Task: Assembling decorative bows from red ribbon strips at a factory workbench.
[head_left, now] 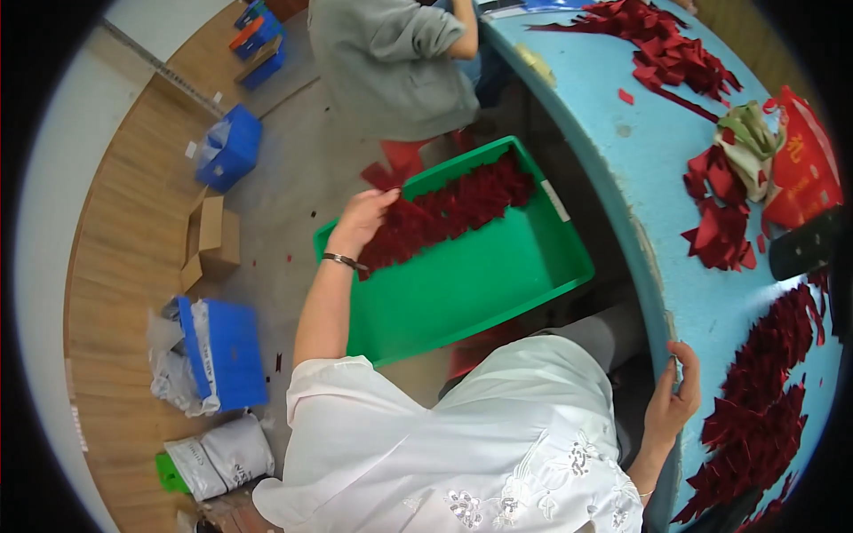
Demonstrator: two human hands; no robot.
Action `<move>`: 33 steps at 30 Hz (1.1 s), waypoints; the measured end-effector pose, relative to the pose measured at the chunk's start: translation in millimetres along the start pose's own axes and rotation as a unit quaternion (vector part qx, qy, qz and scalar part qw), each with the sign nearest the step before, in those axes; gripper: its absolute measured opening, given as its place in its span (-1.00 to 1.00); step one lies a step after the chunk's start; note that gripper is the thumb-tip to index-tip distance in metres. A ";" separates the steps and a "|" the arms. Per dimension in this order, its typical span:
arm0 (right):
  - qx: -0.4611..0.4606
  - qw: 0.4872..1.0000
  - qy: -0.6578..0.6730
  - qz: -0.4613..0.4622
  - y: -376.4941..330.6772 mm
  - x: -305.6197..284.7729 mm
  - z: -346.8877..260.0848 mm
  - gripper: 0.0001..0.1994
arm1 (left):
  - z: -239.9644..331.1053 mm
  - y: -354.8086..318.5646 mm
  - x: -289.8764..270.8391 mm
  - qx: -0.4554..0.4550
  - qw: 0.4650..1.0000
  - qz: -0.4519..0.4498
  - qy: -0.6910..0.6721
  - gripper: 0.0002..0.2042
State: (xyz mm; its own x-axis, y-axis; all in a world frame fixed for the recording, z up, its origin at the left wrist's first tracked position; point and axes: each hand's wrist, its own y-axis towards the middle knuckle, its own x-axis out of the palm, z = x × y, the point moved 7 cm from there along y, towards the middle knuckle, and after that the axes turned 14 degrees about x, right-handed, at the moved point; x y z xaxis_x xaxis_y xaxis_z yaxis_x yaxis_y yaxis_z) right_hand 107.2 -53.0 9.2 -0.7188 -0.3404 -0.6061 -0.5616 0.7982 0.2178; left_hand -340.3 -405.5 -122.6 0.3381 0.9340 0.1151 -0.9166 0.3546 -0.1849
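Note:
My left hand (362,219) is over the far left side of a green plastic bin (462,298), its fingers pinching a dark red fabric piece (382,175). A dense row of similar red fabric pieces (453,213) lies along the bin's far side, next to that hand. On the right, my right hand (673,404) is at the rim of the light blue table (635,160), with thumb and fingers curled round its edge. A heap of dark red fabric pieces (755,400) lies on the tabletop to the right of this hand.
A person in a grey top (391,71) sits beyond the bin. More red pieces (675,53), a red plastic package (802,164) and a dark cylindrical object (800,251) occupy the table. Along the left wall stand blue bins (235,351), a cardboard box (213,235) and a white sack (222,457).

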 end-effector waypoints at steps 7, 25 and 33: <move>-0.022 0.997 -0.040 -0.063 -1.5 28.9 -8.1 -0.83 | -114.5 -27.4 -187.4 -0.064 0.971 0.230 0.027 -0.87; -0.077 0.977 -0.106 -0.169 -5.9 70.9 -32.0 -0.84 | -181.0 -34.9 -256.5 0.011 0.877 0.357 0.322 -0.81; -0.064 0.978 -0.103 -0.172 -9.6 71.5 -25.6 -0.83 | -125.6 -50.3 -183.2 0.062 0.816 0.335 0.467 -0.74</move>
State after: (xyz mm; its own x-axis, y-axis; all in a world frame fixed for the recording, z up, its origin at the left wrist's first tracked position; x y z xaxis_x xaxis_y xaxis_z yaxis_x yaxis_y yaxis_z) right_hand 50.7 -97.8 -16.7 -0.3884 -0.4599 -0.7985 -0.8113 0.5815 0.0596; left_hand -329.3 -588.9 -257.0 -0.2862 0.5625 -0.7757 -0.9573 -0.2023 0.2065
